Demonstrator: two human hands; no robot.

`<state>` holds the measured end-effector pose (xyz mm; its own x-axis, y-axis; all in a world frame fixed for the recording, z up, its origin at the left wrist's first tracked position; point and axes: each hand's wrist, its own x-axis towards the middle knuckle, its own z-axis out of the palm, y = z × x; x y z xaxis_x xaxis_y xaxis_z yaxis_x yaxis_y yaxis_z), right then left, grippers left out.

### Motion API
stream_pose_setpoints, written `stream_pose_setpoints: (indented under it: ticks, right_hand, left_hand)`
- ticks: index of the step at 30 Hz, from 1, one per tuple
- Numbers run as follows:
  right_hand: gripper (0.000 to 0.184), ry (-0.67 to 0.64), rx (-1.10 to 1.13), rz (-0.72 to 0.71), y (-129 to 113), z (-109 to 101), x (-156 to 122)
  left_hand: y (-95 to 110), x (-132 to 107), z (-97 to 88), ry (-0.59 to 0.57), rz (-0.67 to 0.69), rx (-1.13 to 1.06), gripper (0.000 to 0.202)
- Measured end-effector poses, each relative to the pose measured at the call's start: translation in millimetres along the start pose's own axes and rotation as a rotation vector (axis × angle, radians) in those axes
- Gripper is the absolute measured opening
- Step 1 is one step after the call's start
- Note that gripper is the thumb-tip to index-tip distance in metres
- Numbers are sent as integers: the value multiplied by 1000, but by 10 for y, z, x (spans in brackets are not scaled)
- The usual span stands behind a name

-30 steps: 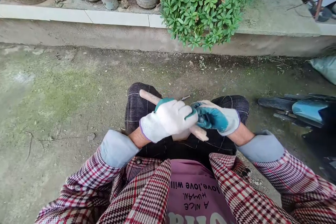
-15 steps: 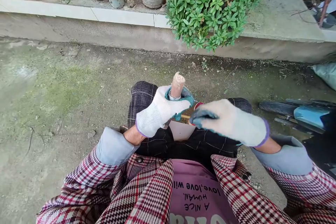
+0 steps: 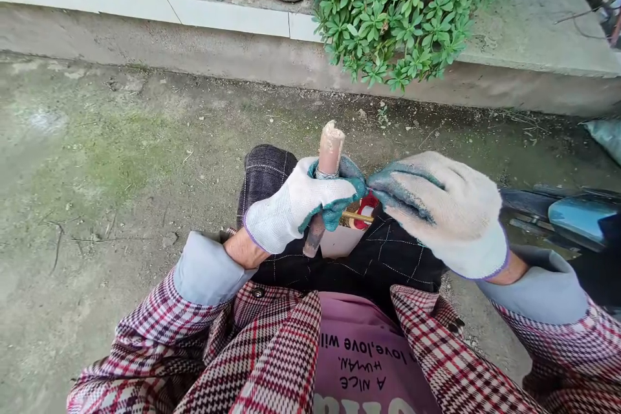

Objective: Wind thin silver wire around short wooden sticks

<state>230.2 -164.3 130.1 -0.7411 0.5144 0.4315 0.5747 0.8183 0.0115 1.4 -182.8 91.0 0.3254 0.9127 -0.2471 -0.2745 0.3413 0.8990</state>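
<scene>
My left hand [image 3: 310, 197], in a white and green work glove, is wrapped round a short wooden stick [image 3: 331, 150]. The stick stands tilted, its pale rough end up and its darker lower end below my palm. Thin metal wire [image 3: 326, 174] is wound round it just above my thumb. My right hand [image 3: 436, 207], gloved alike, has its fingers pinched together against my left fingertips. A short bit of the wire seems to run into that pinch; its end is hidden.
Between my knees lie a red object [image 3: 367, 207], a thin yellowish rod [image 3: 358, 216] and a pale board [image 3: 338, 242]. A low ledge [image 3: 233, 19] ahead bears pots and a leafy bush [image 3: 388, 13]. At right stands something blue and black [image 3: 577, 217].
My right hand has moved up and turned, its fingertips now meeting my left hand. The stick has tipped so its lower end shows. The view has shifted slightly.
</scene>
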Motion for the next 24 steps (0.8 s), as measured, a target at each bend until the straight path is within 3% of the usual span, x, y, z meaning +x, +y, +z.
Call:
stream_pose_setpoints:
  ticks: [9, 15, 17, 19, 22, 24]
  right_hand:
    - [18, -209, 85, -20, 50, -44, 100]
    - [17, -178, 164, -12, 20, 11, 210]
    - [18, -155, 247, 118, -13, 75, 224]
    - [18, -160, 468, 329, -32, 191, 199]
    - [26, -257, 1057, 667, -24, 456, 83]
    - [33, -301, 1376, 847, -9, 628, -24]
  left_hand:
    - [92, -28, 38, 47, -27, 177, 10]
    - [124, -58, 74, 77, 54, 427, 5]
    - [122, -81, 83, 143, 191, 658, 9]
    - [105, -96, 81, 127, 392, 995, 15]
    - [51, -89, 59, -39, 736, 1495, 27]
    - [7, -66, 43, -136, 886, 1667, 33]
